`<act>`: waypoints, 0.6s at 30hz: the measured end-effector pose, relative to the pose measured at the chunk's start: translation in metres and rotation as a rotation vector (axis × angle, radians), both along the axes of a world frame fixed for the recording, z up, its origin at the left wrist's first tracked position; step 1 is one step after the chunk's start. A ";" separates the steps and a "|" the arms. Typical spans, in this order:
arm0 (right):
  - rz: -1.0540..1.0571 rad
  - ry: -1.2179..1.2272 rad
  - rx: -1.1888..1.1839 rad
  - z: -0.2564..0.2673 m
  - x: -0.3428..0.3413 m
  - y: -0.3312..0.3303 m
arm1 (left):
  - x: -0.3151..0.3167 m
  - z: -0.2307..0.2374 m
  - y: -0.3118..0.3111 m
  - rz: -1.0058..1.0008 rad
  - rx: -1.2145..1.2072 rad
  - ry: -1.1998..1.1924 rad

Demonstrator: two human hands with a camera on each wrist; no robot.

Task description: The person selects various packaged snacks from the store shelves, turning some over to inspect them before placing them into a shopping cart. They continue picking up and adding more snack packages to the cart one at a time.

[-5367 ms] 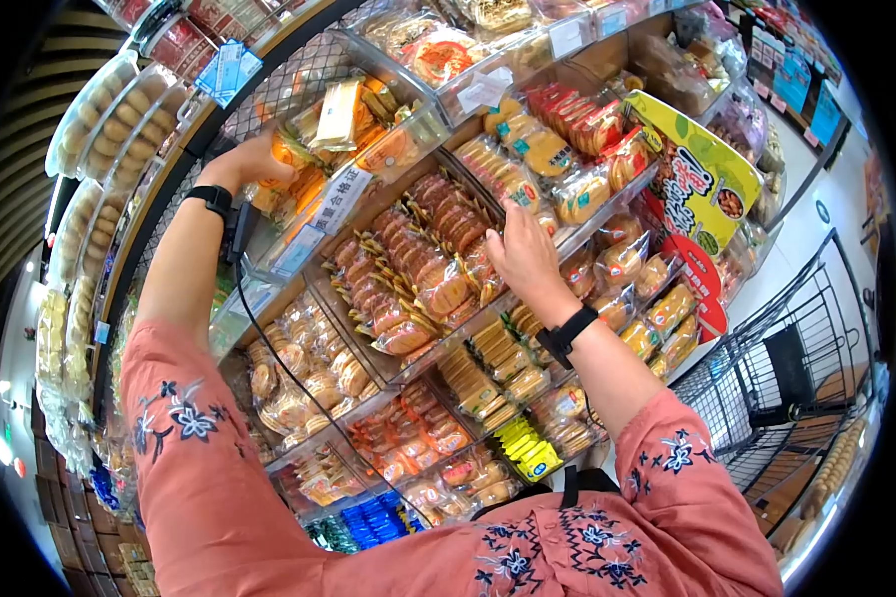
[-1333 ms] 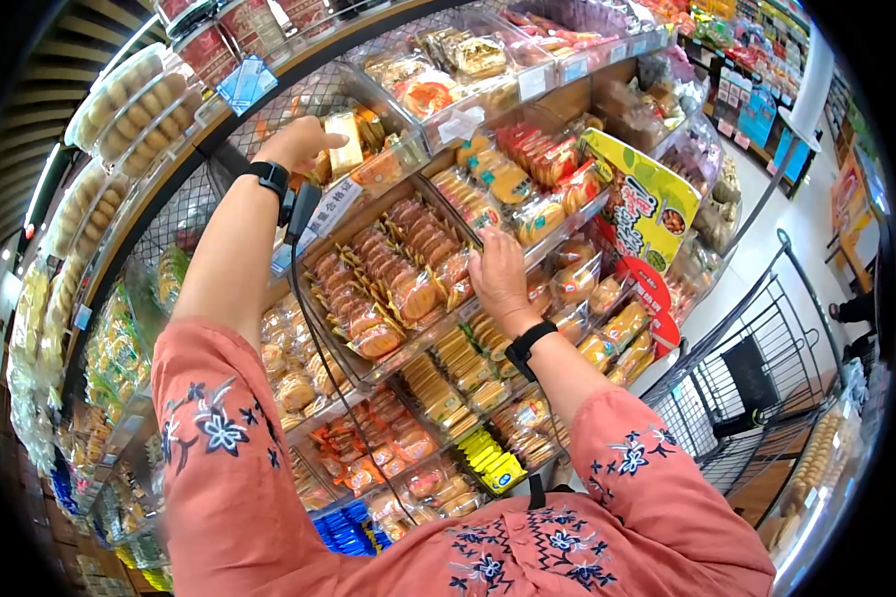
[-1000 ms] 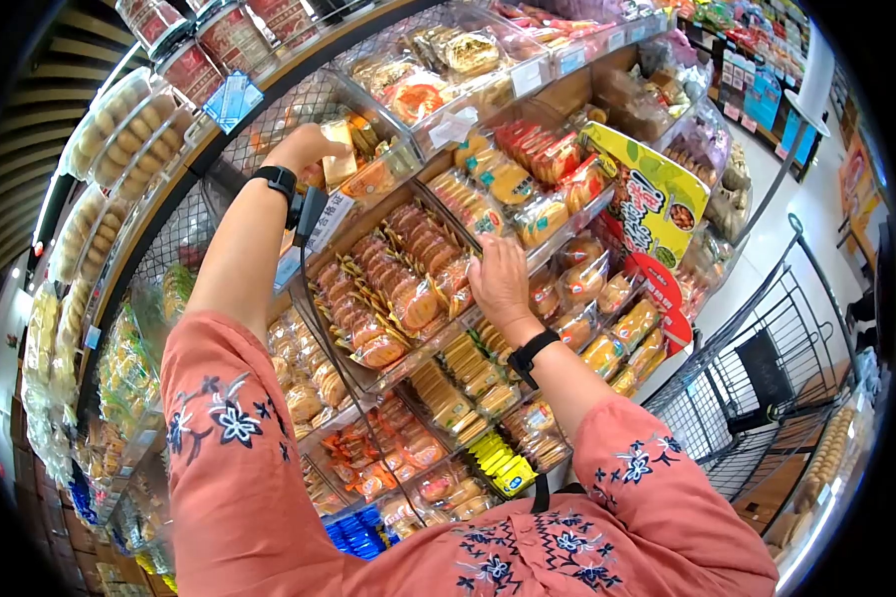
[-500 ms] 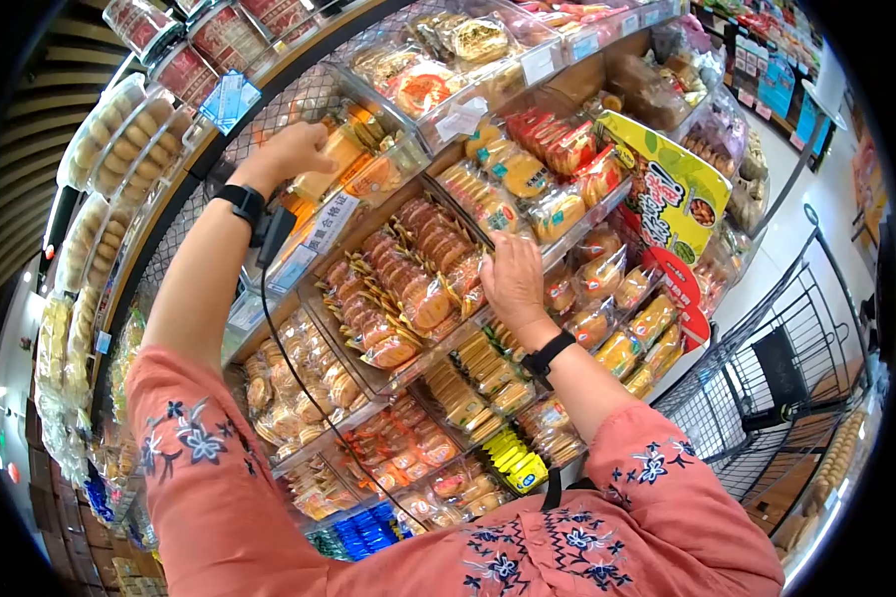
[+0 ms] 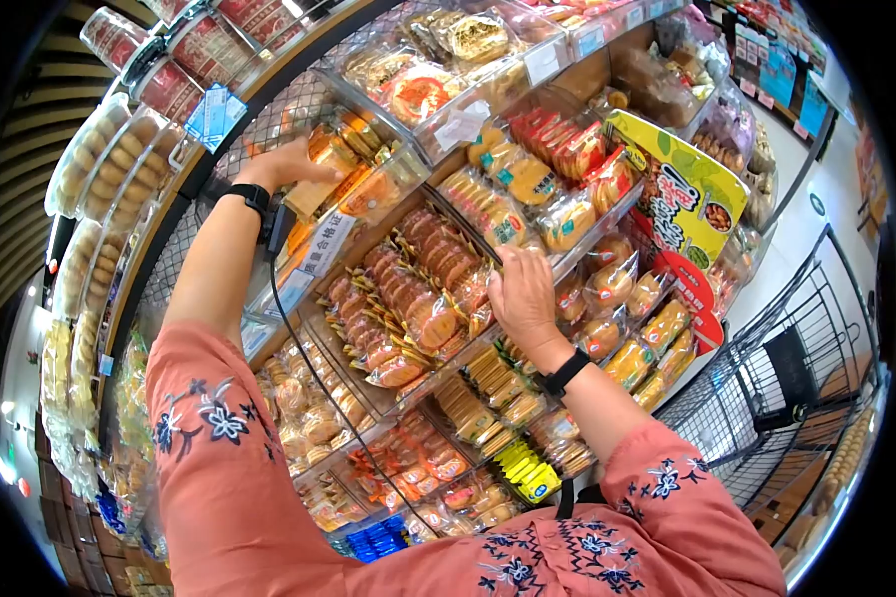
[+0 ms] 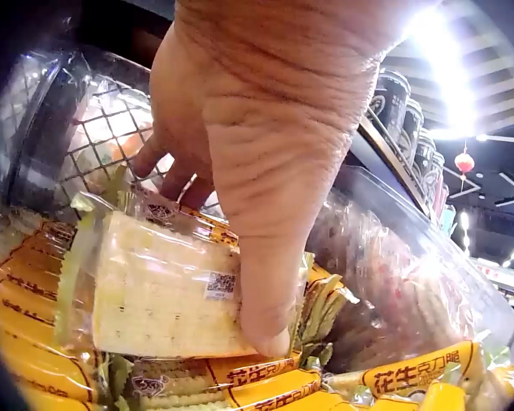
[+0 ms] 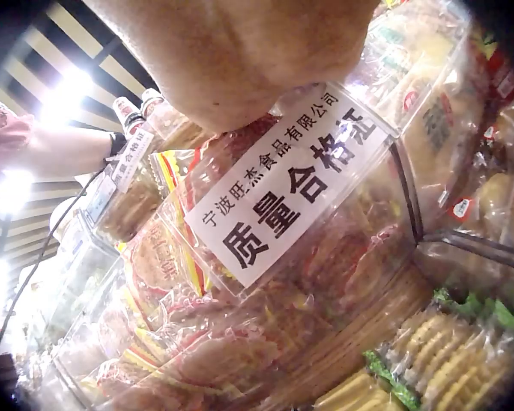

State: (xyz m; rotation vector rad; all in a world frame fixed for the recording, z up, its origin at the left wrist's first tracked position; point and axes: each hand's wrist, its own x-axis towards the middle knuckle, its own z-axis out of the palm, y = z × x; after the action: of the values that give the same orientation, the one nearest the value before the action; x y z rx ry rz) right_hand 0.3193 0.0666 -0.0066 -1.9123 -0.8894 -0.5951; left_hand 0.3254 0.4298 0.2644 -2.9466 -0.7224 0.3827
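At the upper-left bin, my left hand point(image 5: 287, 167) holds a clear-wrapped packet of pale crackers point(image 6: 158, 278). In the left wrist view its thumb lies across the packet's front, while the other fingers reach down behind it. Similar crackers in yellow-orange wrappers point(image 6: 34, 300) lie under and around the packet. My right hand point(image 5: 525, 298) rests with loosely bent fingers at the front rim of the clear bin of round wrapped biscuits point(image 5: 393, 289). In the right wrist view, only part of that hand point(image 7: 240, 51) shows above a white label point(image 7: 283, 184); its fingertips are hidden.
Clear bins of wrapped pastries point(image 5: 468, 40) stand further back. A yellow-green sign point(image 5: 682, 184) rises on the right, near a shopping cart point(image 5: 786, 368). Tins point(image 5: 209, 45) line the upper-left shelf, and a black cable point(image 5: 309, 373) hangs from the left wrist.
The packet lay on the pile at first; my left hand has since reached over and taken hold of it, shifting it left and tilting it. My right hand stays by the bin rim.
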 end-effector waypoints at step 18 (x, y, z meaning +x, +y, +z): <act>-0.001 -0.014 0.007 0.001 -0.001 -0.001 | -0.001 0.001 -0.006 -0.020 -0.148 -0.041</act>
State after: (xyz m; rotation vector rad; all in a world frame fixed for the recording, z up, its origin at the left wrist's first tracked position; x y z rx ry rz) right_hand 0.3188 0.0657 -0.0052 -1.9042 -0.8941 -0.6120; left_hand 0.3246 0.4240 0.2651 -3.1064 -0.6982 0.3920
